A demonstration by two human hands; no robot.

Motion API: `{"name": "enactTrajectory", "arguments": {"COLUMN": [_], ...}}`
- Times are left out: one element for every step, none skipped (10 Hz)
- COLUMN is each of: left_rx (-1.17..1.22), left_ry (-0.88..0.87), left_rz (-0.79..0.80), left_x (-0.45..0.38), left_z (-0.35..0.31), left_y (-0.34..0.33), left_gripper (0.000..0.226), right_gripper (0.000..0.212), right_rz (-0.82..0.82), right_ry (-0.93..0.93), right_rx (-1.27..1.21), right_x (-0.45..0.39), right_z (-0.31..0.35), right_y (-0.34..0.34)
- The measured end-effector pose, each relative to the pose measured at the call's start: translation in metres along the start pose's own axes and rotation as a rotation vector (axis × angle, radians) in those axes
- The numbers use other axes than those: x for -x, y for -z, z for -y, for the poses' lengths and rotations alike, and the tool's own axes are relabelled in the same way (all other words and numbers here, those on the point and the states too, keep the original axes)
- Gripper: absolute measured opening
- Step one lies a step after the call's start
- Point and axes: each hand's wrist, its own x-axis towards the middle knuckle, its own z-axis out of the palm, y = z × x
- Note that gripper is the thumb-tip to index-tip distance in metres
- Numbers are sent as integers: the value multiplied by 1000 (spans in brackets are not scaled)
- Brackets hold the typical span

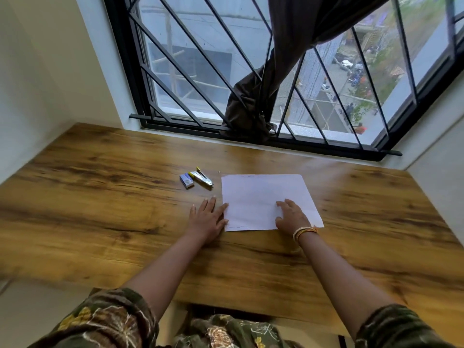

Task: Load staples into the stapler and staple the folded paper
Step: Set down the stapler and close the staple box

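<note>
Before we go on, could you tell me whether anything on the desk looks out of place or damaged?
Nothing serious. The paper lies slightly askew on the desk, and a tiny pale speck sits just beyond its far left corner. The stapler and staple box look intact.

both hands (208, 218) flat (paper (263, 197) beneath)

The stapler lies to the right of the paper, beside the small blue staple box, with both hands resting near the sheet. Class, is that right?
Not quite. The head view shows the stapler to the left of the paper, beside the blue staple box.
</note>
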Motion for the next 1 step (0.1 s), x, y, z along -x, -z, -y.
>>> {"name": "enactTrajectory", "arguments": {"left_rx": [35], "left_ry": [1], "left_rz": [-64], "left_x": [4], "left_z": [5], "left_y": [-1], "left_gripper": [58], "right_gripper": [60], "right_rz": [-74], "right_ry": [22], "right_rx": [23], "right_x": [1], "right_z": [2], "right_y": [-3]}}
